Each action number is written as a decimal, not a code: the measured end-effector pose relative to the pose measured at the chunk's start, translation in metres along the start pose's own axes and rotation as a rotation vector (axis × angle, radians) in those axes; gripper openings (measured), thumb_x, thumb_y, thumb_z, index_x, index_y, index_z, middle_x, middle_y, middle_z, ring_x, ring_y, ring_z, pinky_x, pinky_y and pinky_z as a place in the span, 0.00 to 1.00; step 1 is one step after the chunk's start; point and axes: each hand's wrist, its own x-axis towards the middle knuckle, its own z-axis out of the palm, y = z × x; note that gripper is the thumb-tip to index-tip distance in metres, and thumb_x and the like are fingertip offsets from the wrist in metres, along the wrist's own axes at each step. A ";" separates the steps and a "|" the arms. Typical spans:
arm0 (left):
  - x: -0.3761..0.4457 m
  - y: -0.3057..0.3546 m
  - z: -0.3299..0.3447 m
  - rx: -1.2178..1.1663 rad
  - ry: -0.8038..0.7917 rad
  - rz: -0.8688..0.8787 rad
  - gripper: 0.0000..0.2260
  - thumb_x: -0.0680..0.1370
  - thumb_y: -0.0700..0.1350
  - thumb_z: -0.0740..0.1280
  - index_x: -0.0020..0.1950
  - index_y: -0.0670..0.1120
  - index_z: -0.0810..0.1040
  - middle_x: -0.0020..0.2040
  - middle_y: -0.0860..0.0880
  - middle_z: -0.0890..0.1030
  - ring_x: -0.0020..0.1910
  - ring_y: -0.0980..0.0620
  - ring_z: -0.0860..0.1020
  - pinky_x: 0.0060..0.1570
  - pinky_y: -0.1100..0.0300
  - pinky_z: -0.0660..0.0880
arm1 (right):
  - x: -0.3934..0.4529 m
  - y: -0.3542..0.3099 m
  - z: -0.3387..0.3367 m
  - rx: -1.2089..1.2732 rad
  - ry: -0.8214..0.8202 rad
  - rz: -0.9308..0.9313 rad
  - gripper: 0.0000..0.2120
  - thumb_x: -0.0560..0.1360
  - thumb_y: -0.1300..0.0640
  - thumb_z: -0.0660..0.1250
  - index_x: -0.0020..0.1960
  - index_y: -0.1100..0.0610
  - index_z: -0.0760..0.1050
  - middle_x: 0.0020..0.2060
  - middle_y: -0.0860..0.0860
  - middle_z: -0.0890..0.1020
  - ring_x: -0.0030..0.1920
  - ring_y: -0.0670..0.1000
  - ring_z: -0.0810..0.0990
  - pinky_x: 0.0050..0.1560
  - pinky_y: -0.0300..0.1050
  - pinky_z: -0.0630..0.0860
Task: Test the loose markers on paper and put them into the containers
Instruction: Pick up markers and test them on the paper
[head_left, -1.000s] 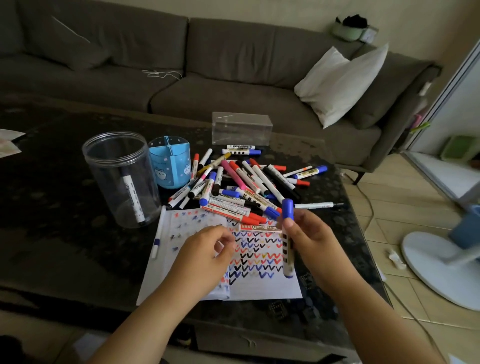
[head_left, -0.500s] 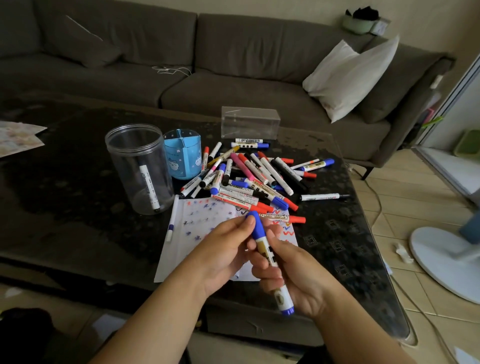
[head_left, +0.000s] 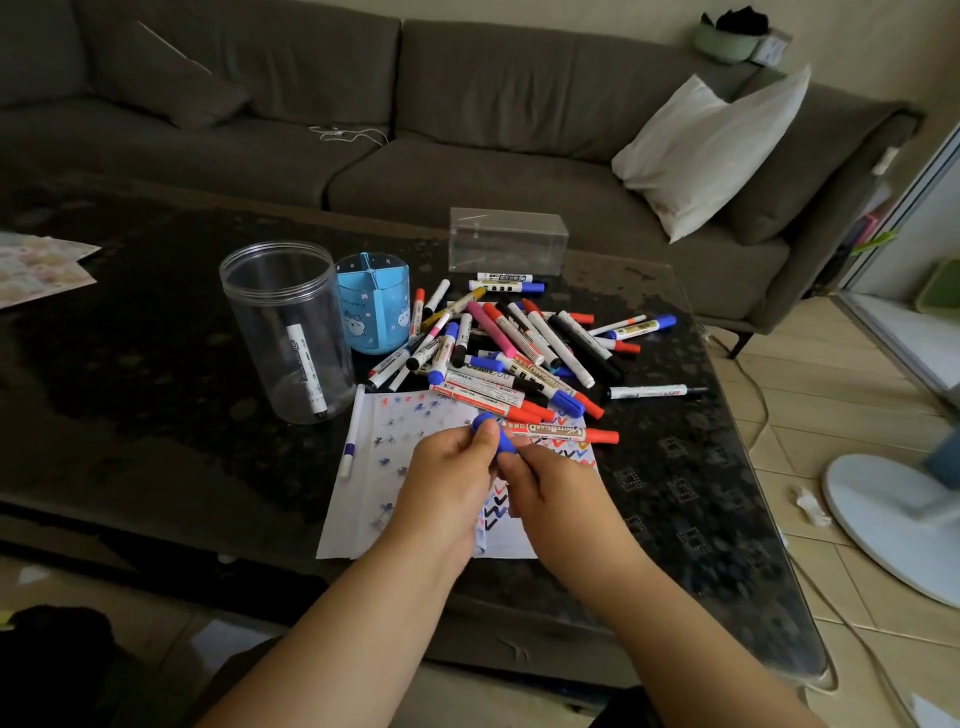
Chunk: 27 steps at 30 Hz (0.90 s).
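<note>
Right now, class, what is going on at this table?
A person holds a blue-capped marker between both hands, left hand gripping its cap, right hand its body, above the test paper. A pile of loose markers lies behind. The clear jar holds one marker; the blue holder stands beside it.

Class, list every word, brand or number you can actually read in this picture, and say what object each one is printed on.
"WHITEBOARD": on the red-capped marker lying across the top of the test paper, printed upside down to this view.
Labels on the other loose markers in the pile: too small and blurred to read.
Print on the marker inside the clear jar: too blurred to read.
Blue pen holder: cartoon pictures only, no readable words.
</note>
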 end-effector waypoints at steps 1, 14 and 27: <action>0.001 -0.001 0.002 -0.009 0.015 -0.004 0.12 0.80 0.46 0.62 0.38 0.48 0.80 0.42 0.45 0.83 0.47 0.47 0.81 0.53 0.53 0.76 | 0.001 0.000 0.000 -0.055 0.012 -0.016 0.11 0.81 0.51 0.55 0.52 0.53 0.75 0.31 0.45 0.74 0.31 0.44 0.72 0.33 0.33 0.66; -0.018 0.023 -0.023 -0.360 -0.482 0.035 0.12 0.75 0.47 0.58 0.45 0.39 0.75 0.43 0.43 0.83 0.41 0.53 0.84 0.37 0.64 0.79 | -0.014 -0.027 -0.020 1.397 -0.524 0.351 0.18 0.79 0.49 0.55 0.43 0.61 0.73 0.24 0.49 0.69 0.20 0.41 0.62 0.17 0.31 0.59; -0.004 0.006 0.019 -0.144 -0.016 -0.127 0.14 0.79 0.47 0.63 0.39 0.41 0.79 0.41 0.40 0.80 0.40 0.47 0.77 0.50 0.51 0.77 | -0.002 -0.018 -0.021 -0.325 -0.039 0.067 0.14 0.82 0.51 0.52 0.50 0.58 0.71 0.36 0.50 0.74 0.34 0.47 0.71 0.35 0.41 0.67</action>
